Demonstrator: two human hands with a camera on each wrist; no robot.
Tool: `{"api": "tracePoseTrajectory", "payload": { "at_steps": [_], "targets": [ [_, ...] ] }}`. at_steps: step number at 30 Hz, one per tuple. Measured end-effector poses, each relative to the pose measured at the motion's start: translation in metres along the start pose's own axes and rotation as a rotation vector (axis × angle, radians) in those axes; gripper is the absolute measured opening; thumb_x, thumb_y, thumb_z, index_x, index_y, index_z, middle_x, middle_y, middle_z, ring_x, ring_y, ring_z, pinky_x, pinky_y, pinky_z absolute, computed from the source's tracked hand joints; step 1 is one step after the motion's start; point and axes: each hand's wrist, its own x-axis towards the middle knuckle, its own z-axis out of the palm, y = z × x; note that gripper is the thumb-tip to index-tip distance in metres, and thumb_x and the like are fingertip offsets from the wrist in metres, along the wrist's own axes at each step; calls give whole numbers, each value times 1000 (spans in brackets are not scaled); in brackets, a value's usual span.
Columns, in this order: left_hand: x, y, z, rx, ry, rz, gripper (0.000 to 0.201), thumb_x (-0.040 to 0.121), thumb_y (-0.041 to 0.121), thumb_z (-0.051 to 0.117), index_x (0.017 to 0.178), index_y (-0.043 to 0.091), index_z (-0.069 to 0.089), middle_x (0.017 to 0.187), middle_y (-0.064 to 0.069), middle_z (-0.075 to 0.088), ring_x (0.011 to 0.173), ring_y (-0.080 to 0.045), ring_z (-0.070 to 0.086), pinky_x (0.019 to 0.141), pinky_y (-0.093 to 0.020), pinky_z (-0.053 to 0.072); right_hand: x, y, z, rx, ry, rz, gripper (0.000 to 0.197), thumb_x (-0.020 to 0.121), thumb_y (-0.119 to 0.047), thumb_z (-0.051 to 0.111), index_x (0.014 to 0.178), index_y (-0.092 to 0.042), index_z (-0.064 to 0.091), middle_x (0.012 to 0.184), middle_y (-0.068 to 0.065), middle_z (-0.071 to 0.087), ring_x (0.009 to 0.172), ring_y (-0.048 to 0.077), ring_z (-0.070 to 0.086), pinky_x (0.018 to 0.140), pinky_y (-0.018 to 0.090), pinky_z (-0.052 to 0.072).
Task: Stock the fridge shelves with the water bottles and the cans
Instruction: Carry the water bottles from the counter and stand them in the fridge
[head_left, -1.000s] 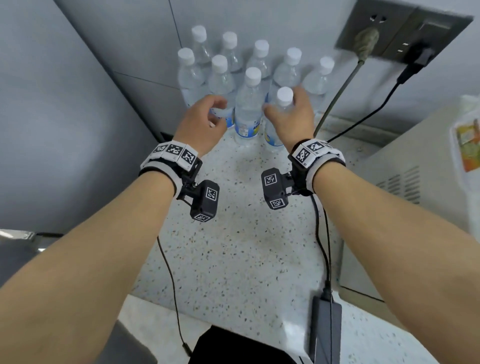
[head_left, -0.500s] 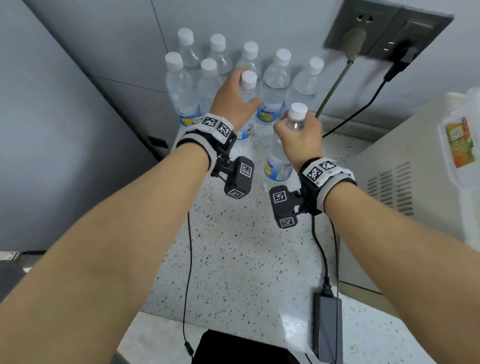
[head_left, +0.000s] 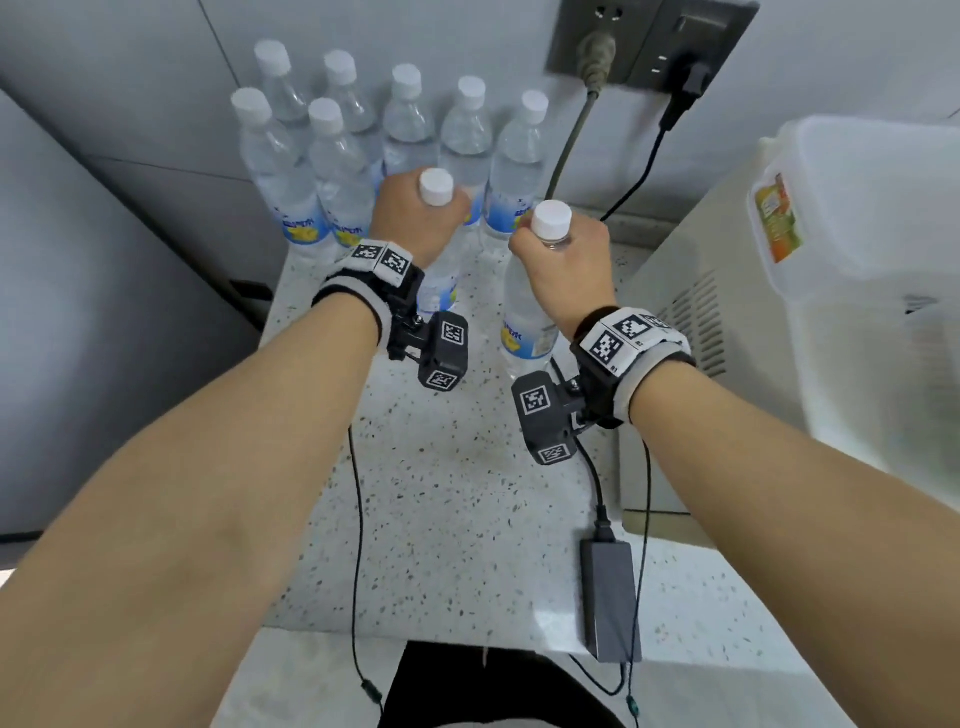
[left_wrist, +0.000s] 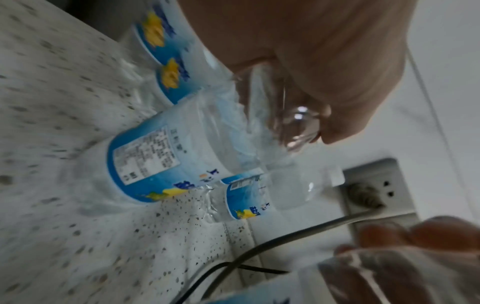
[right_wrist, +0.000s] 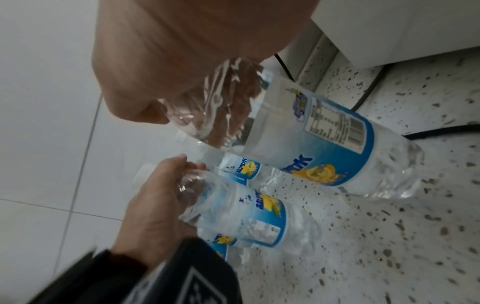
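Note:
My left hand (head_left: 415, 218) grips the neck of a clear water bottle (head_left: 439, 283) with a white cap and a blue-and-yellow label, also seen in the left wrist view as the bottle (left_wrist: 166, 160) under the hand (left_wrist: 324, 67). My right hand (head_left: 569, 260) grips the neck of a second water bottle (head_left: 524, 332); the right wrist view shows this bottle (right_wrist: 324, 144) just above the counter below the hand (right_wrist: 182, 57). Several more bottles (head_left: 405, 119) stand in a cluster against the back wall. No cans or fridge are visible.
The speckled white counter (head_left: 457, 499) runs towards me. A grey power adapter (head_left: 610, 597) and its cables lie at the right front. A beige appliance (head_left: 691, 291) with a plastic container (head_left: 852, 218) on top stands right. A wall socket (head_left: 649, 41) with two plugs is behind.
Both hands have pulled back towards me from the cluster, each bringing a bottle by its neck. The left hand took hold of its bottle during this second.

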Motion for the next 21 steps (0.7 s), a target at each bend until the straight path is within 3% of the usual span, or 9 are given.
{"api": "tracePoseTrajectory", "payload": {
  "at_steps": [2,5,8,11,13,15,18,21],
  "targets": [
    [-20,2,-12,-54,66,-56,30,73,30,72,75,0,70,68,-6,63,61,-12,52,57,-31,47,-8,-11,-4,17,-9,-27,28,68,-25,61,63,2,55,59,2,43,59,10,38,56,27,32],
    [-58,12,-32,-82,131,-96,24,72,27,74,77,3,74,73,-4,71,63,-9,60,59,-25,49,-24,-29,-6,35,-52,-67,27,67,-27,60,58,-3,49,56,0,38,57,11,34,55,28,29],
    [-104,28,-56,-116,227,-116,12,75,20,75,73,9,72,59,11,63,49,4,52,50,-15,42,-50,-43,-11,69,-90,-125,31,69,-25,61,62,5,54,57,2,42,57,10,37,54,27,30],
    [-161,50,-78,-113,334,-125,12,77,16,72,67,11,71,42,15,52,41,3,47,46,-11,37,-84,-53,-20,121,-181,-154,22,70,-16,61,58,-1,50,58,1,38,56,10,34,54,26,27],
    [-206,64,-89,-86,399,-119,14,78,17,72,65,11,72,42,13,53,43,0,49,47,-13,39,-111,-58,-28,127,-257,-171,19,72,-13,62,57,-12,50,56,-1,38,54,9,35,52,24,28],
    [-252,76,-97,-59,451,-107,17,78,18,71,66,5,73,45,12,56,45,1,51,46,-10,37,-141,-61,-38,121,-361,-199,13,74,-11,64,63,-10,58,55,-5,45,52,6,40,51,20,34],
    [-322,88,-99,-6,520,-110,19,79,17,72,67,3,73,44,14,57,45,4,53,46,-7,35,-185,-61,-53,128,-527,-276,16,75,-12,64,72,4,64,63,8,57,58,10,51,57,24,42],
    [-389,85,-101,-3,577,-154,18,79,20,72,66,8,73,47,17,60,44,2,55,46,-14,40,-229,-58,-61,129,-688,-325,25,69,-21,62,73,4,66,75,25,68,66,14,59,64,34,51]
  ]
}}
